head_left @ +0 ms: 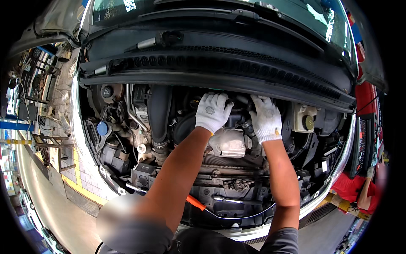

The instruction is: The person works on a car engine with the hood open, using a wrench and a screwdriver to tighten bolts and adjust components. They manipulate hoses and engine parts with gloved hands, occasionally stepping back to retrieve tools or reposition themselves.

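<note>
Both my hands wear white knitted gloves and reach into the rear of a car's engine bay, just under the cowl edge. My left hand (pixel 213 112) lies over a black plastic engine part (pixel 234 120), its fingers bent down and their tips hidden. To its right, my right hand (pixel 267 120) is curled with its fingertips tucked beneath the cowl (pixel 211 79); what they hold is hidden. Between and below the hands sits a silvery heat shield (pixel 229 143). A thick black air duct (pixel 160 114) runs down to the left of my left hand.
A ratchet (pixel 237 200) and an orange-handled tool (pixel 196 202) lie across the front of the bay. A blue cap (pixel 102 128) is at left, a fluid reservoir (pixel 303 118) at right. A person in red (pixel 357 192) is beyond the right fender, near an open toolbox (pixel 361 146).
</note>
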